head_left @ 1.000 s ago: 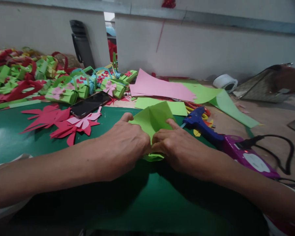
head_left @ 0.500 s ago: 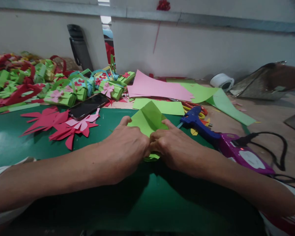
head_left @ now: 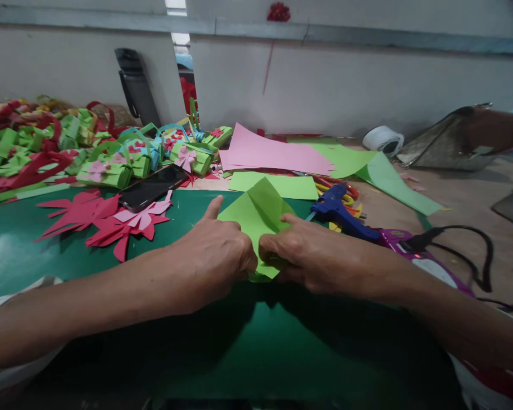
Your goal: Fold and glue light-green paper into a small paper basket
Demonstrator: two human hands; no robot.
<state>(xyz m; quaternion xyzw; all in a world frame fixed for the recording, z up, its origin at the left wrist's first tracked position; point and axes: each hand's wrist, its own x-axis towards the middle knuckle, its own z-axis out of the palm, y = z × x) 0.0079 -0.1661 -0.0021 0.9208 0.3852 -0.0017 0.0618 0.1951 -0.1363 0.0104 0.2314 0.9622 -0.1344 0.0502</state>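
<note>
Squarely between two bare hands, a creased sheet of green paper (head_left: pixel 263 199) rises toward a peak over the green-topped desk (head_left: pixel 256 347), its long axis appearing to run from the near edge toward the far edge. The right hand (head_left: pixel 314 250) pinches the sheet's near end; the left hand (head_left: pixel 216 256) curls against its left side, thumb raised, fingertips too hidden to tell their grip. The hands are slightly apart, neither clearly nearer the paper. A blue glue gun (head_left: pixel 336 209) lies just beyond the right wrist.
</note>
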